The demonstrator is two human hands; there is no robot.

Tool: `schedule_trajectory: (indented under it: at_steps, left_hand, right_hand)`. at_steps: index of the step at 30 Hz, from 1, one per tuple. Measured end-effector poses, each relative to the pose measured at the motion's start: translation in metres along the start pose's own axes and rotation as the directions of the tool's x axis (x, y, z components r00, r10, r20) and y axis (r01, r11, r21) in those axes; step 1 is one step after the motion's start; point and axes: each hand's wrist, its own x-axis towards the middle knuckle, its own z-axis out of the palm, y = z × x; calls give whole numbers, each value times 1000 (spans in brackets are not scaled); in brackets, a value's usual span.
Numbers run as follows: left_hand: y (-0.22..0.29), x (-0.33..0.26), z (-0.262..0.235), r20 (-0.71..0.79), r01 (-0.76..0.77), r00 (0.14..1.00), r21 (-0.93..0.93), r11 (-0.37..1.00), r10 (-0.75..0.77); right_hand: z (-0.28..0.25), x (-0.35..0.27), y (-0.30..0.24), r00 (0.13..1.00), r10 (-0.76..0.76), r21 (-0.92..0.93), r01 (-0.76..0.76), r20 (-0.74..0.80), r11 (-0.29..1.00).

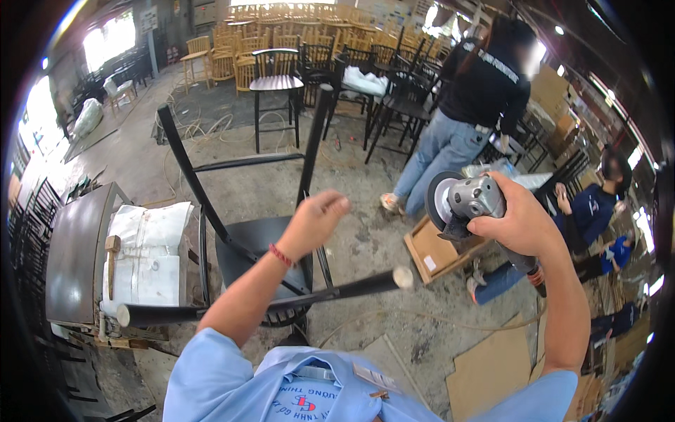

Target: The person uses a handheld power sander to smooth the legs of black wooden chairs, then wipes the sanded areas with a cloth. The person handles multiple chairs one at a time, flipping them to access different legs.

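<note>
Head view. My light blue shirt fills the lower edge. Above it, an upturned black chair presents its 4 legs, 2 of them pointing toward me with pale round ends; what supports it is hidden. My left hand, a red bracelet at the wrist, is half open over the chair, fingers loosely bent, with nothing visible in its grasp. My right hand is closed around an angle grinder, raised to the right of the chair, its disc facing left.

Surface: the concrete floor is grey, worn and darkly stained. Cardboard lies at lower right; a shallow wooden box appears below the grinder. At left, a wooden mallet rests on white wrapping beside a dark tabletop.

Room: black chairs stand before massed light-wood chairs. A person in a black top stands at upper right; bright windows light the left.
</note>
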Motion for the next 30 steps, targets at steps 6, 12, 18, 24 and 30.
schedule_trajectory:
  at_steps: [6, 12, 18, 24, 30]
  left_hand:
    - [-79, 166, -82, -522, -14, 825, 367, 930, 218]
    - [-86, 257, -82, -233, 19, 972, 80, 997, 0]
    - [-101, 267, -65, -272, 11, 962, -15, 1000, -15]
    - [-103, 267, -71, -253, 77, 965, -6, 997, -76]
    - [-95, 265, -74, -279, 67, 958, 16, 998, -60]
  right_hand:
    - [6, 125, -41, 996, -49, 410, 15, 72, 912]
    - [37, 263, -80, 992, -55, 512, -9, 110, 859]
    - [67, 336, -85, 965, -9, 419, -105, 261, 902]
    - [74, 365, -88, 958, 49, 311, -139, 282, 940]
    - [59, 362, -66, 953, 128, 279, -207, 276, 938]
